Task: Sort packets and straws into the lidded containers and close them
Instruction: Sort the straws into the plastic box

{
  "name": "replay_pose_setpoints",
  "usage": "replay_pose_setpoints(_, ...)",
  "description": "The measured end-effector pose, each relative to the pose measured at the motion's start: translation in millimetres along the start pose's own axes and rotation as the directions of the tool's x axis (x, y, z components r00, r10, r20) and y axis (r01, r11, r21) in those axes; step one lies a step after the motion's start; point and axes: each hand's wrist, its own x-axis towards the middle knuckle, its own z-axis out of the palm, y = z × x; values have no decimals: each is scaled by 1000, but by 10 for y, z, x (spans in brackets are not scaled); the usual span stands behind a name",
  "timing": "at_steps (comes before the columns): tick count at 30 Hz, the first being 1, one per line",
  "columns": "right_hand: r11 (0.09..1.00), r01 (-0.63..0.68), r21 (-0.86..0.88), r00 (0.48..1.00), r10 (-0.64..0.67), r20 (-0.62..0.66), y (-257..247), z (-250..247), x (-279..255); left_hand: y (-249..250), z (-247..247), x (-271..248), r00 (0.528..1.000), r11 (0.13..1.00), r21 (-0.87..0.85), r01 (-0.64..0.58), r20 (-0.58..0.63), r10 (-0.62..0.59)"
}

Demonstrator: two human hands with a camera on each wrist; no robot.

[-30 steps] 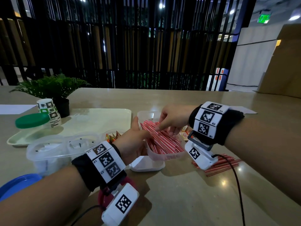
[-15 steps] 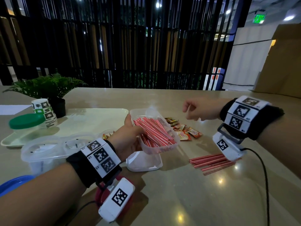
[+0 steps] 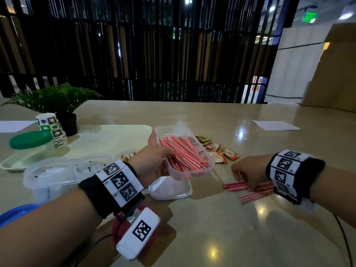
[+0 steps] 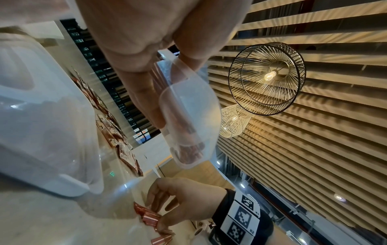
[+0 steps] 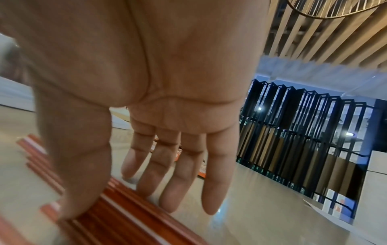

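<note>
Spillage threatens: left hand clamps the tilted tub above the desk. Right hand, fingers spread, presses loose straws at four o'clock; they may roll away.

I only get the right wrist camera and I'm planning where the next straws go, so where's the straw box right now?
Observer: The left hand holds the box lifted off the table.
Operator: Is its lid close by?
Observer: What looks like its lid lies on the table right under the box.
Operator: Any container closed already?
Observer: One with a green lid stands at the left end of the tray.
</note>
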Motion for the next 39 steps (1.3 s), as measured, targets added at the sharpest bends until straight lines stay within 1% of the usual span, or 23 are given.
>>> replay_pose_setpoints(3,999,28,-17,999,-28,-33,7,29,41,-18,-16,25,1000,1000,-10,6,2,-6)
replay_pose_setpoints(9,999,21,-31,998,-23,-66,-29,60,110,-36,-46,54,1000,1000,-12,4,6,-4)
replay_pose_setpoints(14,999,21,40,997,-18,-76,-17,85,165,-47,-77,63,1000,1000,-28,15,2,-15)
replay_pose_setpoints(20,998,16,69,994,-9,-109,-44,147,179,-54,-92,66,1000,999,-38,15,-4,-15)
replay_pose_setpoints(28,962,15,272,983,36,-182,-9,230,222,-45,-83,49,1000,999,-30,17,6,-17)
replay_pose_setpoints(33,949,59,310,968,22,-249,47,179,190,-47,-82,44,1000,1000,-8,10,-1,-10)
replay_pose_setpoints(37,944,93,316,957,3,-289,40,33,103,-46,-84,55,1000,1000,-11,15,-10,-15)
replay_pose_setpoints(39,923,130,363,939,3,-344,8,-57,39,-48,-82,52,1000,1000,-14,15,-9,-15)
